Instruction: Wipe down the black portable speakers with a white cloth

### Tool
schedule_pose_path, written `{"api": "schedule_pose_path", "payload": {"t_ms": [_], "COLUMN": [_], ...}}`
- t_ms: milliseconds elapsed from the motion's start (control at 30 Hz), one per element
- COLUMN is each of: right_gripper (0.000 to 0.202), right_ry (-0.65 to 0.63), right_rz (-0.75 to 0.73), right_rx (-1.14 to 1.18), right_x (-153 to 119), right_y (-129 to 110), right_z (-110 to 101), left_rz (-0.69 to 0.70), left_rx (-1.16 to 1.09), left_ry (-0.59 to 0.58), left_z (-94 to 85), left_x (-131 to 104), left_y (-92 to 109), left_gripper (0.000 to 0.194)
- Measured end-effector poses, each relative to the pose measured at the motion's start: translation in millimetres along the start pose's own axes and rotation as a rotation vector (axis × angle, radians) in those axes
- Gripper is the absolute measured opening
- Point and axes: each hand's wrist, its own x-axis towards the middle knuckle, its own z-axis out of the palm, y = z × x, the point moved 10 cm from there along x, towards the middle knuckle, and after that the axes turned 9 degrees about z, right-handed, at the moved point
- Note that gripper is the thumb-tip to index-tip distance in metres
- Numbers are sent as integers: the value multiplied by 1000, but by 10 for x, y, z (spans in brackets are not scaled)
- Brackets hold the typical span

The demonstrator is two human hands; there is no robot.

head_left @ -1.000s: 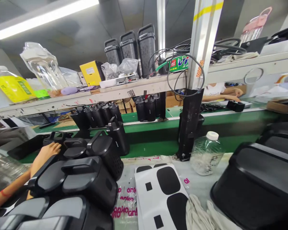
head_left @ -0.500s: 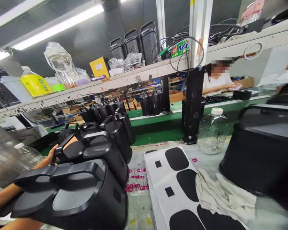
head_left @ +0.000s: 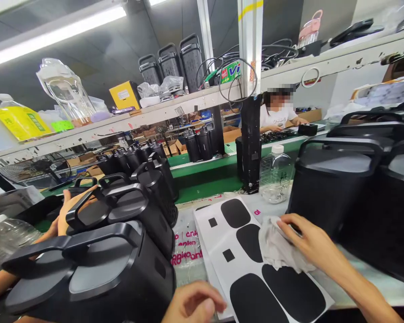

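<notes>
The right hand lies on the grey cloth, fingers pressed down on its upper right edge, gripping the bunched fabric. The cloth rests on the white sticker sheet, covering the sheet's right side near the black oval stickers. The sheet's long axis runs from the far edge of the bench toward the person. The left hand hovers at the sheet's near left corner, fingers loosely curled, holding nothing that I can see. The right hand is the one on the cloth; the left is well apart from it. Left of the sheet stand black speakers, where another person's hand rests. Beyond the sheet stands a plastic bottle.
</notes>
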Motion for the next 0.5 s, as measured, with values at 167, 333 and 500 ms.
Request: {"api": "schedule_pose_path", "payload": {"t_ms": [167, 333, 500], "right_gripper": [47, 40, 41], "right_ry": [-169, -421, -632], "right_rz": [260, 393, 444], "right_rx": [829, 1110, 1120], "right_x": [-188, -368, -429], "right_y": [-379, -848, -1070], "right_z": [-47, 413, 679], "left_rz": [248, 259, 118], "left_rx": [-154, -307, -356], "left_ry": [341, 280, 120], "left_z": [147, 448, 457], "left_x": [499, 718, 702], "left_y": [276, 315, 221], "left_gripper": [44, 88, 81]}}
